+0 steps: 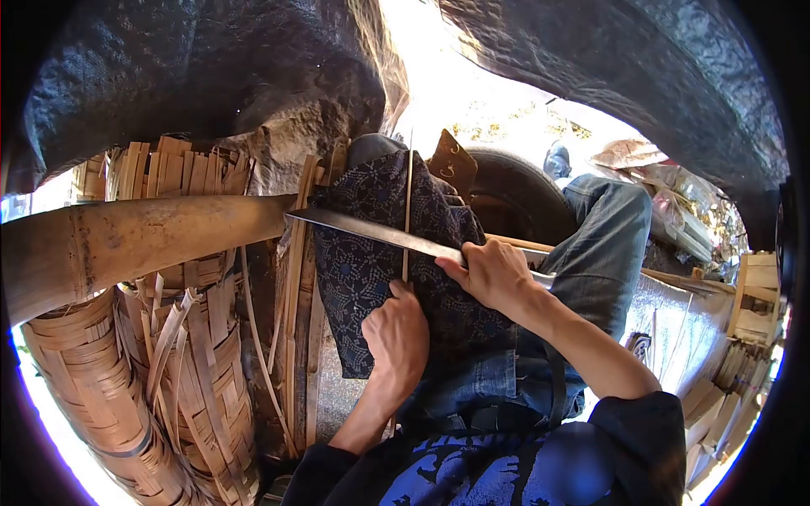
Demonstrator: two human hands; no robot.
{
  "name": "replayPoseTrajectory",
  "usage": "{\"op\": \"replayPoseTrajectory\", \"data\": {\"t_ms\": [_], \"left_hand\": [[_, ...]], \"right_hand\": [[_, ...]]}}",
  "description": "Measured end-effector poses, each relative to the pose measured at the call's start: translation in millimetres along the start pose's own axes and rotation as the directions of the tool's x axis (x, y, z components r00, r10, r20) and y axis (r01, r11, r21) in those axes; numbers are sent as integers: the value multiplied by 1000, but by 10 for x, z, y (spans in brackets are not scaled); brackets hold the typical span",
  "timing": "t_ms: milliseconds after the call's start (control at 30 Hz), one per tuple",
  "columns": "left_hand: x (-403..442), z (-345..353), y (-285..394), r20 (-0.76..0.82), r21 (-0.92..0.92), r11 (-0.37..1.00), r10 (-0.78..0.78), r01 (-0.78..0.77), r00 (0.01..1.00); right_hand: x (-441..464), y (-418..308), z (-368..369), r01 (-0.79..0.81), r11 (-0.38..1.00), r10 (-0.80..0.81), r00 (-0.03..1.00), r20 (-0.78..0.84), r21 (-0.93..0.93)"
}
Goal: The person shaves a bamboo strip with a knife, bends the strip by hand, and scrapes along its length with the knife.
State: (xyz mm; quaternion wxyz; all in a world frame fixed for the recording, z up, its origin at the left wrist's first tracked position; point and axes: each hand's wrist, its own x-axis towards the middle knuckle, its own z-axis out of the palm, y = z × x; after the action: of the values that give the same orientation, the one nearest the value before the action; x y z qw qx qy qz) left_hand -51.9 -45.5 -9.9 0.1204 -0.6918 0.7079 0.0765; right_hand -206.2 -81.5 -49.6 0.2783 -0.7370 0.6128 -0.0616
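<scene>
A thin bamboo strip (409,198) runs upright in view over a dark patterned cloth (359,261) that covers my leg. My left hand (396,331) is closed on the strip's lower end, thumb along it. A long knife (371,229) lies across the strip, its blade pointing left. My right hand (496,274) is closed around the knife near the blade's right end, and the far end of the handle shows beyond the hand over the jeans.
A thick bamboo pole (169,232) comes in from the left, its end near the knife tip. Woven bamboo rolls (93,379) stand at lower left. A tire (527,198) lies beyond the knee. Dark sheeting (194,67) hangs overhead. Wood pieces (713,413) are stacked at right.
</scene>
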Motion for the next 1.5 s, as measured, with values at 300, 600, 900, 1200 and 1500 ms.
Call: {"op": "replayPoseTrajectory", "data": {"t_ms": [300,600,900,1200,1500], "left_hand": [[-229,-83,-70,79,-204,979,13,3,997],[26,7,-515,340,-846,438,1,305,941],[48,69,-706,552,-828,-41,111,559,826],[-122,-21,-634,584,-532,-620,223,576,780],[-266,-32,-595,586,-399,-746,239,532,774]], "right_hand": [[771,285,87,-204,978,204,979,-6,38],[485,197,-296,-286,876,170,936,307,388],[262,41,-156,116,988,-133,975,176,104],[395,58,180,407,911,-406,850,-336,-70],[478,98,213,436,884,-467,843,-266,-168]]}}
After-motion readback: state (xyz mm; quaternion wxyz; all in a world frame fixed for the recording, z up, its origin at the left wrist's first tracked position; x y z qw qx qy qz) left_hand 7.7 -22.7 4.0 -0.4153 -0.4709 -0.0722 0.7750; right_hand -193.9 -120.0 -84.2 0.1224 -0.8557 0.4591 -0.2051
